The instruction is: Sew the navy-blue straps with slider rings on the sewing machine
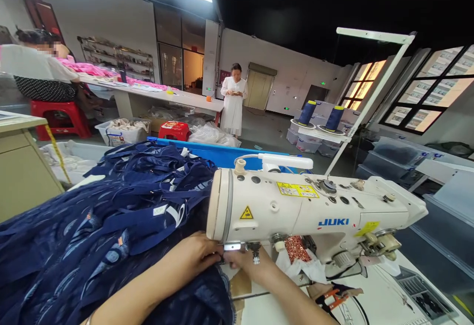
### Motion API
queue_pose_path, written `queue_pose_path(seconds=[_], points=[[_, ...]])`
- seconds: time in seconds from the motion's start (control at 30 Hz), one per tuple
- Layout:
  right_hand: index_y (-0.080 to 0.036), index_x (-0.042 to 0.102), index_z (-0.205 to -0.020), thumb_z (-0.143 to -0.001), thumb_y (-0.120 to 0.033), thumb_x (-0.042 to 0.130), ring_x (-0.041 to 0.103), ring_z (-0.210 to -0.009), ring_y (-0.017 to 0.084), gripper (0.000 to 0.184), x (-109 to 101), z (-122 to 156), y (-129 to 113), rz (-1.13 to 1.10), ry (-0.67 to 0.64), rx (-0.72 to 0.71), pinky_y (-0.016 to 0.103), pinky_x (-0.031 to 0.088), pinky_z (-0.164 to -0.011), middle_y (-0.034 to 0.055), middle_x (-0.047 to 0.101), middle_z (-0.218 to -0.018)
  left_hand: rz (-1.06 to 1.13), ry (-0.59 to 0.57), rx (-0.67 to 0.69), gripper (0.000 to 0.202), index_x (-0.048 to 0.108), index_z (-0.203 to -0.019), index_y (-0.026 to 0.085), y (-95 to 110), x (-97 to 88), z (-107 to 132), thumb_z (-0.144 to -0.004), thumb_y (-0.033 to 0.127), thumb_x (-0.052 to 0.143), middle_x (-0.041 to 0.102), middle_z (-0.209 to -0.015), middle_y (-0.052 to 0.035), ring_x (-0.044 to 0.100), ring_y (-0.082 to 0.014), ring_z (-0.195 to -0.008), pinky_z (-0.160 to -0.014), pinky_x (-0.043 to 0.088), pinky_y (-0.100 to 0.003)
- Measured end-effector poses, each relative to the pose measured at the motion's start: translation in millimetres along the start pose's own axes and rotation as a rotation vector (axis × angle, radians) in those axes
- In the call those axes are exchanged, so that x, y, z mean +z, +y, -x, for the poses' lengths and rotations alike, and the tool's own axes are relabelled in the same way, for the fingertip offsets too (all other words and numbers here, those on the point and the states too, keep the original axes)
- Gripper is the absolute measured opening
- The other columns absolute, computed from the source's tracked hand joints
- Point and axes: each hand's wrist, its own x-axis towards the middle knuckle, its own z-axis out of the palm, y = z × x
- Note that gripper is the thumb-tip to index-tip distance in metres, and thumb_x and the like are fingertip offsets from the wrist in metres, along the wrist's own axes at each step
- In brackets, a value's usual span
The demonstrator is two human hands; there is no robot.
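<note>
A white sewing machine [292, 211] marked JUKI stands in front of me. My left hand [200, 252] is at the left of its needle area, fingers bent and closed on a navy lace garment [192, 295]. From the right, my right hand [250, 262] reaches under the machine head. Its fingers are closed at the same fabric, close to my left fingertips, and the needle bar parts [255, 252] partly cover them. What lies right at the needle is hidden. A big heap of navy garments [148, 186] with straps and white labels spreads over the left side.
Orange-handled snips [335, 299] lie on the machine table at right. Two navy thread cones [306, 113] sit on a stand behind. Plastic bins [396, 154] are stacked at right. One person [234, 100] stands at the back; another [44, 68] sits at far left by a long table.
</note>
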Motion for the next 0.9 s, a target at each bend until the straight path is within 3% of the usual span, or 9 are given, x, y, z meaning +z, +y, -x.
queue_pose_path(seconds=[0.1,0.23,0.47,0.6,0.73,0.9], points=[[-0.02,0.072,-0.086,-0.085,-0.038,0.055,0.064,-0.071,0.017,0.025,4.6,1.1,-11.4,-0.103,-0.091,0.072,0.026,0.052,-0.062,0.0011,0.07,-0.078,-0.043,-0.02,-0.038,0.017,0.069,-0.095,0.025,6.3,-1.5,-2.7,-0.091,0.026,0.053,0.072,-0.096,-0.0019,0.066,-0.0206,-0.093,-0.083,0.049,-0.029],[-0.019,0.071,-0.077,-0.085,-0.03,0.053,0.063,-0.069,0.017,0.022,6.7,2.8,-18.2,-0.084,-0.103,0.13,0.027,0.051,-0.065,0.0005,0.069,-0.074,-0.227,-0.043,-0.094,0.011,0.07,-0.086,0.022,12.8,1.2,-6.8,-0.087,0.02,0.059,0.073,-0.087,-0.0033,0.068,-0.0231,-0.087,-0.081,0.048,-0.033],[-0.019,0.07,-0.075,-0.087,-0.019,0.051,0.063,-0.074,0.015,0.023,-2.2,7.2,-34.5,0.035,-0.137,0.271,0.023,0.047,-0.071,-0.0014,0.068,-0.072,-0.385,0.053,-0.044,0.01,0.068,-0.08,0.021,14.7,8.2,-6.3,-0.085,0.018,0.06,0.07,-0.077,-0.0018,0.068,-0.0219,-0.077,-0.072,0.047,-0.032],[-0.017,0.072,-0.082,-0.088,-0.017,0.05,0.061,-0.074,0.014,0.023,-2.9,4.0,-36.9,0.155,-0.16,0.195,0.021,0.044,-0.069,-0.0011,0.069,-0.076,-0.426,0.108,-0.011,0.006,0.067,-0.077,0.021,12.6,11.6,-5.5,-0.081,0.017,0.065,0.07,-0.075,-0.0008,0.067,-0.0216,-0.072,-0.067,0.046,-0.031],[-0.018,0.073,-0.084,-0.084,-0.016,0.054,0.062,-0.077,0.016,0.019,3.9,0.5,-30.2,0.365,-0.09,0.164,0.023,0.043,-0.074,0.0009,0.071,-0.081,-0.45,0.174,0.027,0.005,0.065,-0.076,0.021,9.4,19.9,-5.8,-0.08,0.018,0.066,0.069,-0.072,0.0002,0.066,-0.02,-0.071,-0.069,0.046,-0.03],[-0.022,0.073,-0.086,-0.083,-0.02,0.054,0.064,-0.072,0.017,0.019,15.6,0.1,-11.4,0.463,-0.015,0.175,0.023,0.044,-0.07,0.0011,0.072,-0.079,-0.432,0.165,0.045,0.007,0.066,-0.082,0.022,10.1,23.8,-6.2,-0.08,0.016,0.064,0.071,-0.078,-0.0002,0.067,-0.0202,-0.075,-0.072,0.046,-0.031]])
